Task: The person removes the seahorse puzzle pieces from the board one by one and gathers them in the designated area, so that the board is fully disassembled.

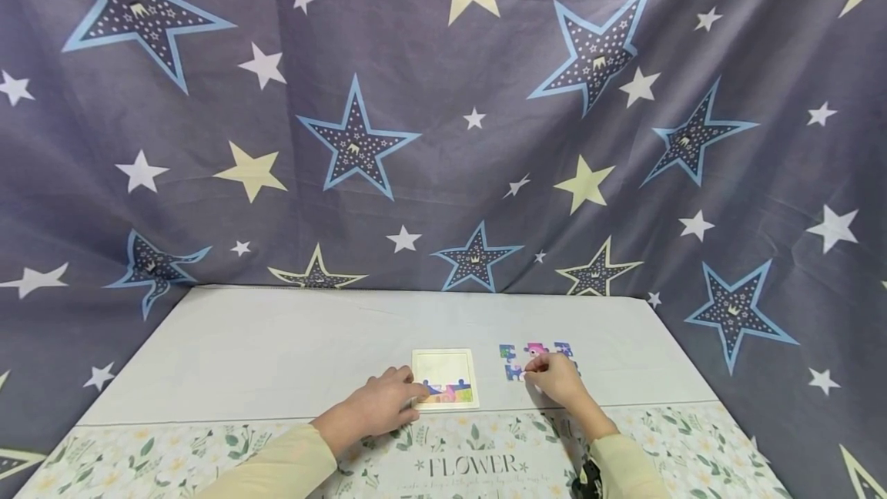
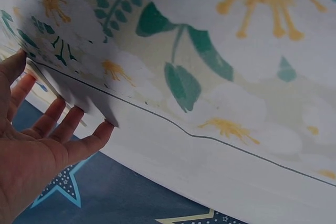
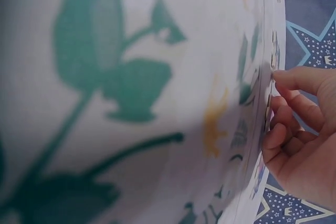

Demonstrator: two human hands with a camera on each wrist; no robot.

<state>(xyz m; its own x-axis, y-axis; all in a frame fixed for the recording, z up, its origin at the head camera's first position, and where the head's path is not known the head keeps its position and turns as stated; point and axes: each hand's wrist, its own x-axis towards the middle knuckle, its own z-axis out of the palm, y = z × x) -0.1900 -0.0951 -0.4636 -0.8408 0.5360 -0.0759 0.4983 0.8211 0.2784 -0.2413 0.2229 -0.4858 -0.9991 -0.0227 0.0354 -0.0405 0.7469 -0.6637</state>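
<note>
A pale puzzle tray (image 1: 444, 360) lies on the table, its lower part filled with joined, colourful jigsaw pieces (image 1: 453, 393). My left hand (image 1: 386, 403) rests at the tray's left side, with a fingertip over its lower left corner. In the left wrist view the fingers of that hand (image 2: 47, 135) are spread and lightly bent at the tray's edge. To the right of the tray lie several loose puzzle pieces (image 1: 507, 353). Over them, my right hand (image 1: 557, 380) pinches a puzzle piece (image 1: 523, 376) with thumb and forefinger; the fingers partly hide it.
A pink puzzle piece (image 1: 535, 349) and a blue one (image 1: 563, 348) lie beyond my right hand. A floral cloth (image 1: 478, 445) covers the table's near part; the far part is plain white (image 1: 312, 337). Behind the table hangs a star-patterned curtain (image 1: 416, 199).
</note>
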